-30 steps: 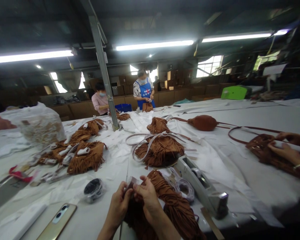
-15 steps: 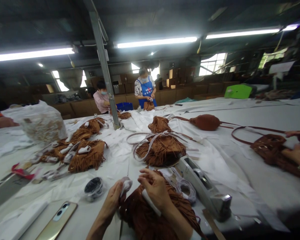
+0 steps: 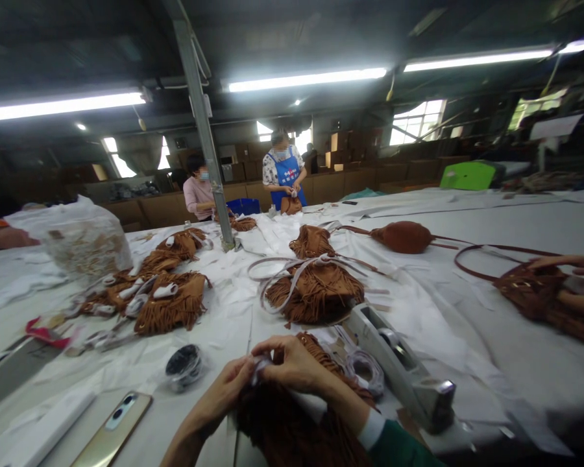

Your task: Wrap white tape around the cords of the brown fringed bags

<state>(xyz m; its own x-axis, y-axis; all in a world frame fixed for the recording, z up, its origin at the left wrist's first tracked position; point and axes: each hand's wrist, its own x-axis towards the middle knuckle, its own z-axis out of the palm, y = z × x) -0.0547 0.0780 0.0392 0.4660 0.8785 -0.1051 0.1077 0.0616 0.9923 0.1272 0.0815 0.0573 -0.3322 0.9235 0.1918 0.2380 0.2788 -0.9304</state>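
A dark brown fringed bag (image 3: 282,425) lies at the table's near edge, under both my hands. At its upper edge, a small piece of white wrapping (image 3: 260,370) is pinched between the fingers of my left hand (image 3: 231,386) and my right hand (image 3: 292,363), which meet there. What the wrapping covers is hidden by the fingers. My right forearm crosses over the bag. Just right of the bag lies a coil of pale wrapped strap (image 3: 365,370), beside a grey tape dispenser (image 3: 401,373).
Further off lie brown fringed bags (image 3: 316,292), with others (image 3: 172,305) at left. A phone (image 3: 111,428), a black roll (image 3: 183,366) and a plastic bag (image 3: 85,240) are on the left. A post (image 3: 204,130) rises from the table. A co-worker's hand (image 3: 574,266) works at right; two people stand across.
My right hand has moved left and closed on the white wrapping beside my left hand. The co-worker's hands at right have shifted over their brown bag.
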